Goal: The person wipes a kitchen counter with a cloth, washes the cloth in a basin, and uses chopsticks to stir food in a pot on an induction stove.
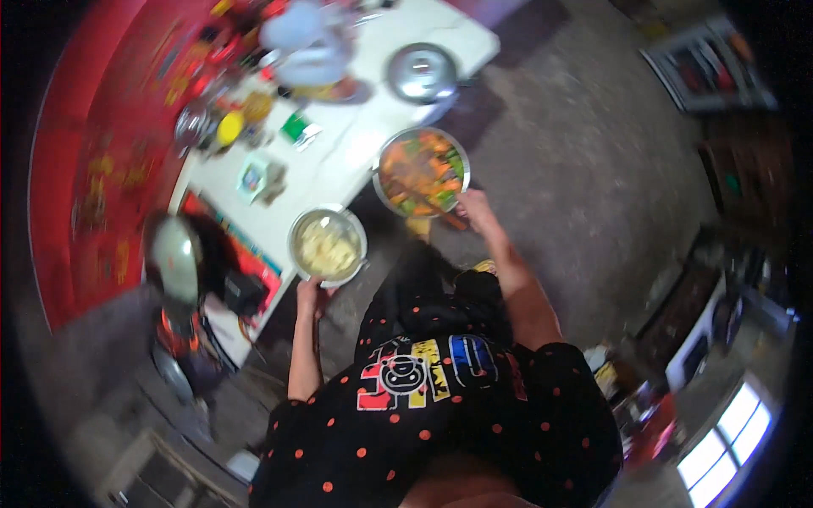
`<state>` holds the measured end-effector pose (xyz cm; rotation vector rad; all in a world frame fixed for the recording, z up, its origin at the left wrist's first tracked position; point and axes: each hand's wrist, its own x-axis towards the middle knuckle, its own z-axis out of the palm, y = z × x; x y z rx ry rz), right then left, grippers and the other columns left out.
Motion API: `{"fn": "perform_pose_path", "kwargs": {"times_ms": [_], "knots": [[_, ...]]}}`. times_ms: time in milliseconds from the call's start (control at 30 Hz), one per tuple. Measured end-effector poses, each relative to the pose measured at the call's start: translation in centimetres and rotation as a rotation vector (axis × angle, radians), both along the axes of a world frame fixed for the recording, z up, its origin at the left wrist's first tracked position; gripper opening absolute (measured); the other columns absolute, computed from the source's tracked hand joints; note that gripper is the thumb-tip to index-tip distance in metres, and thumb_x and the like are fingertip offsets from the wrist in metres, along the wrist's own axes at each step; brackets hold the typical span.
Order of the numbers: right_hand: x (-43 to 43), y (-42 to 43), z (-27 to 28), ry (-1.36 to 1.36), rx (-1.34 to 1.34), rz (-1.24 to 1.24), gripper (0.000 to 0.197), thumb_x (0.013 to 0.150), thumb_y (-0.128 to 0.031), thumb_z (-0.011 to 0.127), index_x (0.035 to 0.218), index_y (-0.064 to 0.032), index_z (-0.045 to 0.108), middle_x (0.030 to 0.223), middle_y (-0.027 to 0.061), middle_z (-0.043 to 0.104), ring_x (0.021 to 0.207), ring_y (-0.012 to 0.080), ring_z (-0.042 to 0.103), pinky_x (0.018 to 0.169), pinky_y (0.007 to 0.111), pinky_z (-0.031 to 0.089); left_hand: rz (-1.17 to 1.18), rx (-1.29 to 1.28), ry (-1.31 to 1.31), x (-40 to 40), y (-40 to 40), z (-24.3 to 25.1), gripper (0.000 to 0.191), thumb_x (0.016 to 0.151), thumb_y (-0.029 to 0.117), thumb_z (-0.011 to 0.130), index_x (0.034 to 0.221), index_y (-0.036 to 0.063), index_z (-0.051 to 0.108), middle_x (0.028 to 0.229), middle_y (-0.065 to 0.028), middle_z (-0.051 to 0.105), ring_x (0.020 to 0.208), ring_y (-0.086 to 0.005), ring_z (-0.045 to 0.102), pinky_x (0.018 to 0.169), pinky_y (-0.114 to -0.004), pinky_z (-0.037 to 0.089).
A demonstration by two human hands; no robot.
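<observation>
My left hand [312,297] grips the near rim of a metal bowl [328,245] that holds pale yellow chunks of food in liquid, beside the table's edge. My right hand [473,208] holds the right rim of a second metal bowl [422,171], filled with orange and green pieces of food. Brown wooden chopsticks or a similar utensil [448,216] lies across this bowl, close to my right fingers; blur hides whether they touch it. Both bowls are apart from each other, the second one farther forward and to the right.
A white table [330,152] runs diagonally, bearing a round metal lid or pot [422,73], a yellow-lidded jar [230,127], a green packet [296,127] and a pale green dish [253,178]. A wok-like pan [174,259] stands at the left. A metal rack or crate [708,66] is at the upper right.
</observation>
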<state>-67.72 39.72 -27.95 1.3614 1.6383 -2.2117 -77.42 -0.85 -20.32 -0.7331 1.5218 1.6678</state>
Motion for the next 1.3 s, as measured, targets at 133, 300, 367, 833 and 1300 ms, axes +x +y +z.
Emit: {"fn": "perform_pose_path", "kwargs": {"times_ms": [133,300,367,833,1300], "knots": [[9.7,1.0,3.4,0.152,0.03,-0.119,0.022,0.078,-0.026,0.057,0.068,-0.0066,0.058,0.058,-0.0032,0.049,0.053,0.0062,0.044,0.047,0.022,0.036,-0.038,0.069,-0.066,3.2,1.1,-2.3,0.039,0.075,0.012,0.055,0.112,0.0005,0.046,0.106,-0.0088,0.054,0.091,-0.0227,0.056,0.072,-0.034,0.048],[24.0,3.6,9.3,0.127,0.101,-0.309,0.021,0.073,-0.022,0.054,0.066,-0.0028,0.056,0.058,-0.0026,0.047,0.053,0.0076,0.043,0.048,0.023,0.037,-0.314,0.126,-0.208,5.7,5.2,-4.0,0.023,0.075,0.009,0.048,0.096,0.0003,0.051,0.085,-0.0088,0.054,0.067,-0.0206,0.051,0.057,-0.031,0.042],[29.5,3.7,11.7,0.07,0.141,-0.423,0.022,0.072,-0.021,0.054,0.066,-0.0006,0.055,0.057,-0.0006,0.048,0.051,0.009,0.045,0.046,0.023,0.037,-0.558,0.282,-0.251,5.8,6.0,-3.9,0.022,0.076,0.011,0.046,0.094,-0.0009,0.051,0.081,-0.0091,0.055,0.068,-0.02,0.052,0.06,-0.031,0.043],[64.1,11.2,17.7,-0.082,0.218,-1.3,0.023,0.073,-0.021,0.053,0.07,0.0013,0.057,0.059,0.0019,0.052,0.048,0.0087,0.044,0.043,0.023,0.036,-0.729,0.094,-0.261,22.1,40.1,4.7,0.023,0.066,0.0,0.044,0.088,-0.0007,0.051,0.077,-0.0102,0.057,0.064,-0.022,0.054,0.054,-0.028,0.045],[84.7,23.1,19.2,-0.024,0.214,-1.98,0.016,0.073,-0.01,0.049,0.059,-0.0036,0.049,0.051,0.0001,0.043,0.04,0.0072,0.037,0.037,0.021,0.028,-1.212,0.113,-0.067,43.0,81.8,1.2,0.033,0.078,0.023,0.05,0.103,0.0018,0.045,0.089,-0.0114,0.054,0.069,-0.0214,0.053,0.053,-0.029,0.045]]}}
